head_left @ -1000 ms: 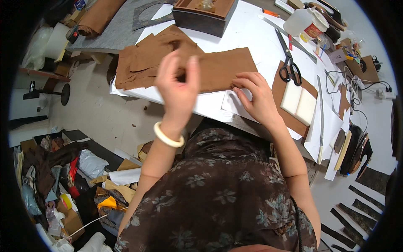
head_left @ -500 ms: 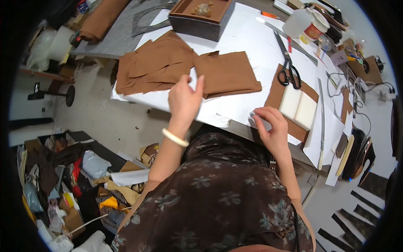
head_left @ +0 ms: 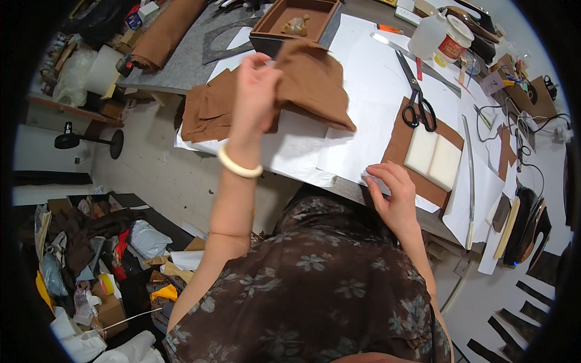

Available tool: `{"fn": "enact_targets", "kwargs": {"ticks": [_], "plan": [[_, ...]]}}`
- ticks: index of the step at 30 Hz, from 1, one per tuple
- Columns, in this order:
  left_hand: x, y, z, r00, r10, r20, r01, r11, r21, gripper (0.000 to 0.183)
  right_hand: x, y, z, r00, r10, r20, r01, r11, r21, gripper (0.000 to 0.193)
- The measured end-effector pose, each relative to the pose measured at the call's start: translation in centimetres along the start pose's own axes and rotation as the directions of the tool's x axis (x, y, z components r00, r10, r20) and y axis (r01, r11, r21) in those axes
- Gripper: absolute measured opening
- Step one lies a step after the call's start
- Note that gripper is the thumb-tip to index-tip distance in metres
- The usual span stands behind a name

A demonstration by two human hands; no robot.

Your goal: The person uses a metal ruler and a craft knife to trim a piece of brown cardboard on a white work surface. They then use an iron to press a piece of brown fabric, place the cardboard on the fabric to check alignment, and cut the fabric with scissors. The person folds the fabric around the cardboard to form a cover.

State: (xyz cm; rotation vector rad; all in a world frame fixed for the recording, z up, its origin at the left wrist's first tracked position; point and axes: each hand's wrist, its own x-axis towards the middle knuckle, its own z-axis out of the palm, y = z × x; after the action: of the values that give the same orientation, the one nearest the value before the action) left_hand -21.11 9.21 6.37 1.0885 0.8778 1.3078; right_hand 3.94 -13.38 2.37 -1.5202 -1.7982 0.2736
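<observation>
My left hand [head_left: 255,94] has its fingers closed on the edge of a folded piece of brown fabric [head_left: 311,81], lifted at a slant above the table. Beneath and left of it lies a loose stack of brown fabric [head_left: 206,109] in uneven layers. My right hand [head_left: 393,184] rests at the front table edge, fingers bent and thumb apart, with nothing in it. Close to its fingertips, two white blocks [head_left: 432,158] lie side by side on a brown sheet [head_left: 394,136]. Black-handled scissors [head_left: 416,100] lie across that sheet's far end.
An open dark box [head_left: 296,30] with a small figure stands at the back. A metal ruler [head_left: 417,65], white jugs [head_left: 429,37] and a long thin rod [head_left: 469,181] lie to the right. A brown roll [head_left: 168,33] is at far left; scraps [head_left: 109,254] cover the floor.
My left hand has taken hold of the folded brown fabric and raised it up and to the left, off the table. My right hand stays at the table edge.
</observation>
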Motion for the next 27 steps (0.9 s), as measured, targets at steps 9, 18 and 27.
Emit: {"fn": "enact_targets", "kwargs": {"ticks": [9, 18, 27], "plan": [[2.5, 1.2, -20.6, 0.937, 0.068, -0.342, 0.111, 0.871, 0.479, 0.043, 2.6, -1.5, 1.4, 0.993, -0.09, 0.075, 0.083, 0.993, 0.086, 0.017], [4.0, -2.1, -30.0, 0.87, -0.037, -0.491, 0.451, 0.459, 0.765, 0.064, 16.5, -7.4, 12.1, 0.835, -0.478, 0.272, 0.438, 0.877, 0.196, 0.012], [4.4, -3.6, -28.0, 0.868, 0.297, -0.398, 0.199, 0.528, 0.826, 0.028, 19.7, -6.6, 22.7, 0.795, -0.522, 0.308, 0.506, 0.851, 0.137, 0.023]]}}
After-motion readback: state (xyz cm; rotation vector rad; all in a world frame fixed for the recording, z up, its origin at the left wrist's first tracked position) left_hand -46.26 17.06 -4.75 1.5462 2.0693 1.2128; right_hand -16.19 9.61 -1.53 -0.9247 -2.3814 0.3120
